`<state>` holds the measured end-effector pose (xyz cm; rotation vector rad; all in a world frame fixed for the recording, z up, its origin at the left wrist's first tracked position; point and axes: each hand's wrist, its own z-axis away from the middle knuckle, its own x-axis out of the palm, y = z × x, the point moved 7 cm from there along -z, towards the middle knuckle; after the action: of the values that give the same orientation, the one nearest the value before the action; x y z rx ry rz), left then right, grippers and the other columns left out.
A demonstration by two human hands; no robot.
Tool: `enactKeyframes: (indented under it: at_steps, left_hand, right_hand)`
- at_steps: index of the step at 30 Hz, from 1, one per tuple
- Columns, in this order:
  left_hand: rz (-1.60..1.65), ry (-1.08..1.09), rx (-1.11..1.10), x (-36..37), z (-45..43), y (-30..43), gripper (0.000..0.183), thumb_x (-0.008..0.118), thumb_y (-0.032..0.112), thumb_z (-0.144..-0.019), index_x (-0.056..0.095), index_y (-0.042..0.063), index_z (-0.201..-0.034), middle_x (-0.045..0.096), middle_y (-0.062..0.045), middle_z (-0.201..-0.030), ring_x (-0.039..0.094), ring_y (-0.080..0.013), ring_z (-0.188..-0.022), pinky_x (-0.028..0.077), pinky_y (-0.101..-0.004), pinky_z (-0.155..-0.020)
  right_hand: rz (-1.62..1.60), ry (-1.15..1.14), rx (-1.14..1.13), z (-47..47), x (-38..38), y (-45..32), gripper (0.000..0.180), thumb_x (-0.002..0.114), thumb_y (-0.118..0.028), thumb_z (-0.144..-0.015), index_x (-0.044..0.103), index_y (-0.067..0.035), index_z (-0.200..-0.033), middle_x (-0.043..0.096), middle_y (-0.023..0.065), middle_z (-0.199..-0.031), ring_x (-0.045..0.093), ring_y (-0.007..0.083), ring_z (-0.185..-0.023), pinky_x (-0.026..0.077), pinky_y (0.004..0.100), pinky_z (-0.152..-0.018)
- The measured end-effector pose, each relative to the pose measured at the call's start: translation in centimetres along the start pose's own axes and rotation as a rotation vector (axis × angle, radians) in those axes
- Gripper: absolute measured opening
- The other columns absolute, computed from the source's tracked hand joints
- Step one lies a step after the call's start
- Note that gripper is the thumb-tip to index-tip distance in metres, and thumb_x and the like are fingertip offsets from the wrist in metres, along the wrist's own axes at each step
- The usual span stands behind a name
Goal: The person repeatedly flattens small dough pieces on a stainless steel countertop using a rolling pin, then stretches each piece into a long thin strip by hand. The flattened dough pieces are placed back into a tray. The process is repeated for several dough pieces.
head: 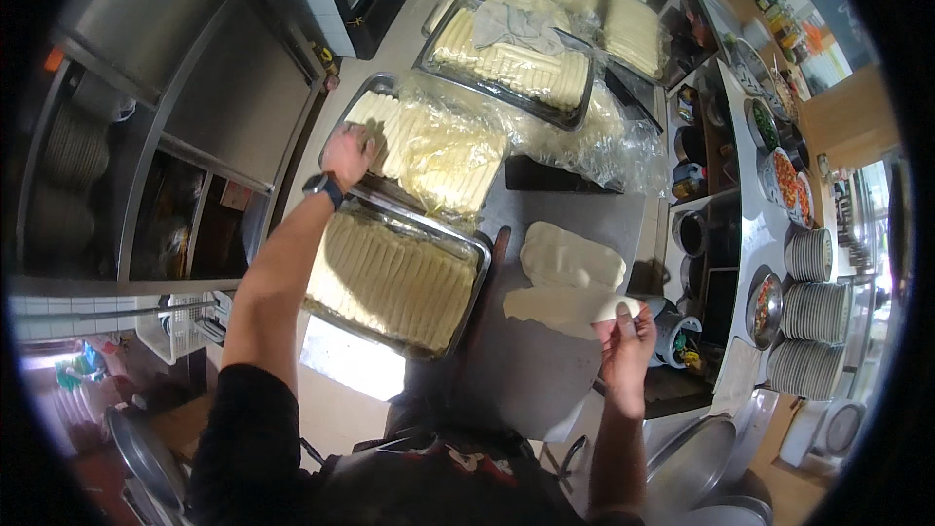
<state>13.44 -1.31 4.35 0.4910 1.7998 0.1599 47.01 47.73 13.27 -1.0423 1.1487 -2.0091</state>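
Note:
My left hand point(350, 152), with a watch on its wrist, reaches to the left end of the dough strips point(380, 133) in a metal tray. Its fingertips are partly hidden, so whether they grip a strip is unclear. Clear plastic film point(445, 135) covers the right part of these strips. My right hand point(627, 347) pinches the raised right end of a flattened dough sheet point(551, 309) between thumb and fingers. The rest of that sheet lies on the metal worktop point(544, 372). Just beyond it lies a second flattened dough piece point(570, 257).
Nearer me stands another tray of dough strips point(394, 281), beside a dark wooden rod point(500, 248). Farther back, a raised tray point(511, 77) carries strips and a cloth point(515, 25). Stacked plates point(814, 310) and bowls of chopped food point(785, 179) line the right counter.

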Motion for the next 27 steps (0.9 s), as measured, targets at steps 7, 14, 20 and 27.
enactKeyframes:
  at_steps: [7,14,20,27]
  left_hand:
    - [-0.226,-0.333,0.398,7.9,-10.2,-1.1,0.034,0.054,0.013,-0.092,0.063,-0.001,-0.122,0.058,-0.022,-0.138,0.053,-0.0417,-0.125,0.043,-0.0496,-0.108]
    - [-0.128,-0.597,0.552,12.0,-13.9,-4.2,0.033,0.059,0.012,-0.091,0.062,0.003,-0.123,0.06,-0.024,-0.126,0.054,-0.043,-0.123,0.042,-0.0499,-0.108]
    - [-0.163,-0.682,0.445,11.7,-15.9,-2.1,0.021,0.058,0.017,-0.095,0.06,0.001,-0.107,0.066,-0.024,-0.097,0.064,-0.0453,-0.094,0.049,-0.0536,-0.085]
    - [-0.229,-0.552,0.59,10.6,-14.4,-2.2,0.041,0.06,0.023,-0.094,0.055,0.008,-0.131,0.067,-0.022,-0.114,0.064,-0.0419,-0.104,0.052,-0.0505,-0.089]
  right_hand:
    - [1.57,0.299,-0.37,-7.8,-14.9,7.4,0.051,0.064,-0.005,-0.095,0.048,0.003,-0.143,0.061,0.0252,-0.133,0.06,0.039,-0.123,0.046,0.0446,-0.106]
    - [1.71,0.226,-0.234,-1.8,-10.2,12.0,0.041,0.069,-0.012,-0.088,0.058,0.0,-0.126,0.063,0.0206,-0.118,0.059,0.0409,-0.111,0.048,0.0488,-0.097]
    - [1.471,0.325,0.357,-3.0,-17.3,13.4,0.031,0.066,-0.015,-0.095,0.06,0.002,-0.12,0.066,0.0207,-0.103,0.063,0.0408,-0.098,0.051,0.0454,-0.089]
    - [0.061,0.27,0.11,0.0,-4.8,9.4,0.016,0.055,-0.021,-0.106,0.054,-0.005,-0.109,0.066,0.0094,-0.102,0.067,0.0227,-0.097,0.058,0.0437,-0.089]
